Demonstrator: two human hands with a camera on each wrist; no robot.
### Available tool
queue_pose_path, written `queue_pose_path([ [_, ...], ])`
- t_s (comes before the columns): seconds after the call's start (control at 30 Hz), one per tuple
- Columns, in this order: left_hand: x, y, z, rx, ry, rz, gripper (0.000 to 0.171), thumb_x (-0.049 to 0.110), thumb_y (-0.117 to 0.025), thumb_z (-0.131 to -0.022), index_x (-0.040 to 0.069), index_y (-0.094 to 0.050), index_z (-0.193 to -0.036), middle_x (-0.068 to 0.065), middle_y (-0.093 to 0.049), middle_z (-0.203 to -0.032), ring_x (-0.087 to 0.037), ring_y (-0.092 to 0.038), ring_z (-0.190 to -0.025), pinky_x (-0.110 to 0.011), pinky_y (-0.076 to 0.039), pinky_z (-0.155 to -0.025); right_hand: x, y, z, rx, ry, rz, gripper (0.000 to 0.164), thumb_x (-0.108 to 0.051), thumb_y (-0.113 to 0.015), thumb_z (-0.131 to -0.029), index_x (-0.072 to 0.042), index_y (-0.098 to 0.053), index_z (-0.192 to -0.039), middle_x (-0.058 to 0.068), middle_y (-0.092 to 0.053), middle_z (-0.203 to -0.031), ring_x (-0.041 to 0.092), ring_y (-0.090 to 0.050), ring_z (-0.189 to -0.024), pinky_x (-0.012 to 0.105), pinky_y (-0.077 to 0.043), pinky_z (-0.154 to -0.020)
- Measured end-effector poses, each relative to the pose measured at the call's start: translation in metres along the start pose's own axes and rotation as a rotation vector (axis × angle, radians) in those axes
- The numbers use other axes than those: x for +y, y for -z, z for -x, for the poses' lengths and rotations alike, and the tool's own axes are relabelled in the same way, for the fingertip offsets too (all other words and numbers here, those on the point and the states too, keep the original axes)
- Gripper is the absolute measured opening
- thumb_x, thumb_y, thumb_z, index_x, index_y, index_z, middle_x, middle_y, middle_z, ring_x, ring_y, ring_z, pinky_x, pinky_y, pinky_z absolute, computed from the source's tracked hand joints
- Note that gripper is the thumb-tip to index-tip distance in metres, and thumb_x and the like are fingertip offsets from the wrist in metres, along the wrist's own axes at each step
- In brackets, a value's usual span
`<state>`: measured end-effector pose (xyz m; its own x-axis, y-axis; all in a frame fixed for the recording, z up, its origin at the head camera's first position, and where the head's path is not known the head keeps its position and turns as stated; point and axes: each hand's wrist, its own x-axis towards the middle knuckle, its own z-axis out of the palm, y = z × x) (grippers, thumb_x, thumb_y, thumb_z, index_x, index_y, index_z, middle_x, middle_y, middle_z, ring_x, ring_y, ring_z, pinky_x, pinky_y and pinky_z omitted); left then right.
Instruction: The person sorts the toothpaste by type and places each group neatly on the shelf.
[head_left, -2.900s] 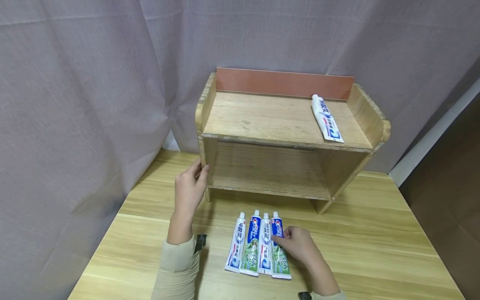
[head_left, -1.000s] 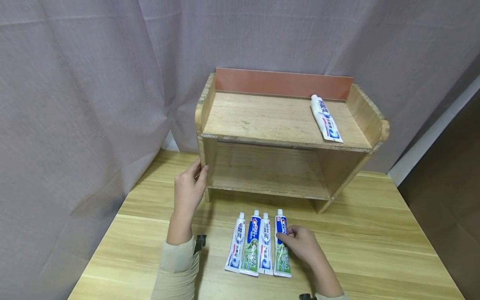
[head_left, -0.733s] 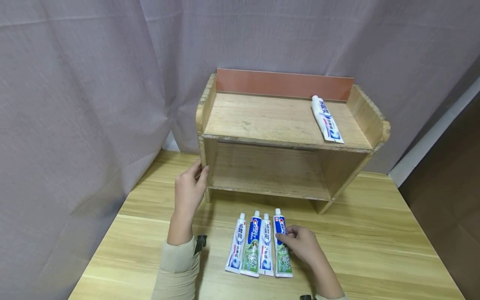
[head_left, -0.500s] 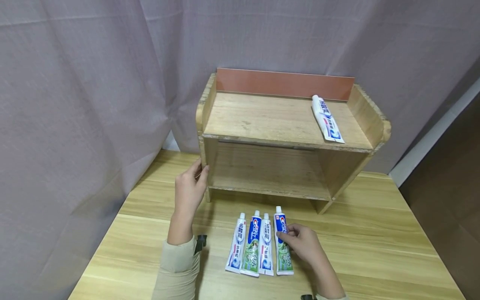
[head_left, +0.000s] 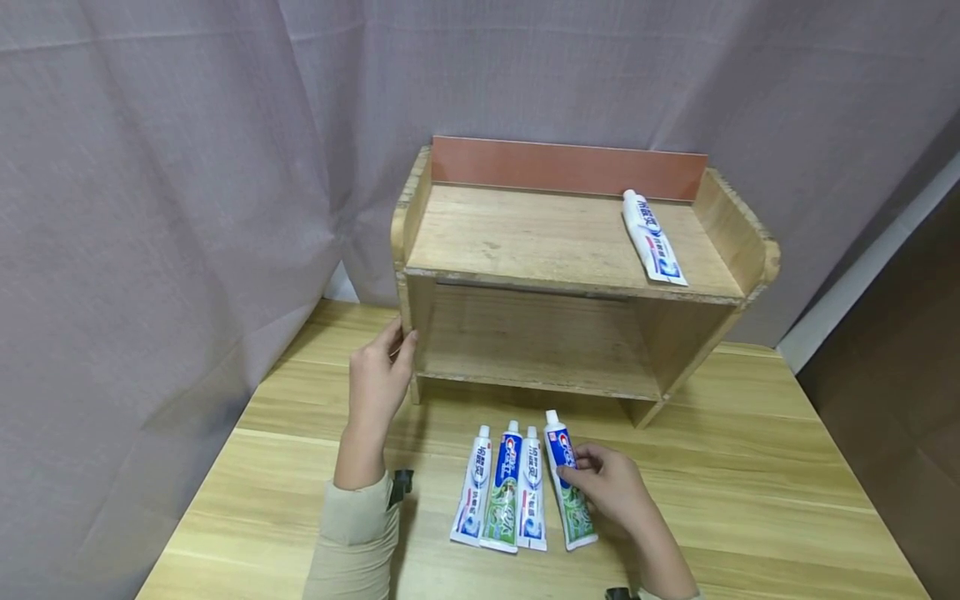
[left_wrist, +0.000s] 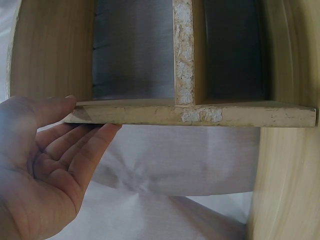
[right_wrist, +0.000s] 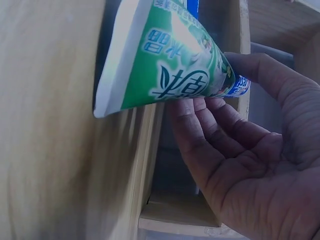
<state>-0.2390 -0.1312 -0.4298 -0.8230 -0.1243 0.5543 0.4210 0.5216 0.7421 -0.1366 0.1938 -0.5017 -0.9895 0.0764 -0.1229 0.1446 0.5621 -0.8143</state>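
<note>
My right hand (head_left: 611,483) pinches a blue and green toothpaste tube (head_left: 576,510) between thumb and fingers, just right of the other tubes. In the right wrist view the tube's flat green end (right_wrist: 150,60) tilts over the table. With thumb on one face and fingers on the other, my left hand (head_left: 378,375) holds the left side panel (left_wrist: 150,114) of a small wooden shelf (head_left: 525,242). Lying side by side on the table are a white tube (head_left: 472,492), a blue and green tube (head_left: 502,492) and another white tube (head_left: 532,492).
A white toothpaste tube (head_left: 652,237) lies on the shelf's top board, toward the right. The shelf stands at the back of the wooden table (head_left: 750,483). Grey curtain (head_left: 187,167) hangs behind and to the left, and a brown panel (head_left: 900,358) stands at the right.
The blue and green tube in my right hand has moved right, away from the row, and its lower end has swung right. My left hand has stayed on the shelf panel.
</note>
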Motion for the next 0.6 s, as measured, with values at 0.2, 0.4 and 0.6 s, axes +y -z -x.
queue_pose_path([
  [0.2, -0.0005, -0.0010, -0.0006, -0.002, 0.019, 0.003, 0.031, 0.014, -0.066, -0.099, -0.002, -0.067, -0.126, -0.021, -0.072, -0.112, -0.031, -0.072, -0.101, -0.027, -0.063, -0.082, -0.0005, 0.0014, -0.0001, 0.012, 0.009, -0.037, 0.038, -0.018, -0.083, -0.083, 0.005, -0.069, -0.109, 0.007, -0.070, -0.090, 0.017, -0.066, -0.079, 0.024, -0.061, -0.065],
  [0.4, 0.0006, -0.0009, -0.0012, -0.002, 0.028, 0.002, 0.031, 0.014, -0.066, -0.099, -0.002, -0.067, -0.126, -0.021, -0.072, -0.113, -0.031, -0.072, -0.101, -0.027, -0.063, -0.082, -0.0012, 0.0026, -0.0011, 0.021, 0.016, -0.055, 0.041, -0.020, -0.084, -0.082, 0.006, -0.069, -0.111, 0.009, -0.072, -0.092, 0.017, -0.068, -0.080, 0.023, -0.062, -0.066],
  [0.6, 0.0009, -0.0005, -0.0013, 0.002, 0.025, -0.004, 0.031, 0.014, -0.066, -0.099, -0.002, -0.067, -0.126, -0.021, -0.072, -0.112, -0.031, -0.073, -0.100, -0.027, -0.063, -0.082, -0.0029, 0.0040, -0.0016, 0.023, 0.015, -0.043, 0.044, -0.024, -0.084, -0.083, 0.005, -0.070, -0.112, 0.008, -0.072, -0.093, 0.016, -0.068, -0.079, 0.023, -0.062, -0.065],
])
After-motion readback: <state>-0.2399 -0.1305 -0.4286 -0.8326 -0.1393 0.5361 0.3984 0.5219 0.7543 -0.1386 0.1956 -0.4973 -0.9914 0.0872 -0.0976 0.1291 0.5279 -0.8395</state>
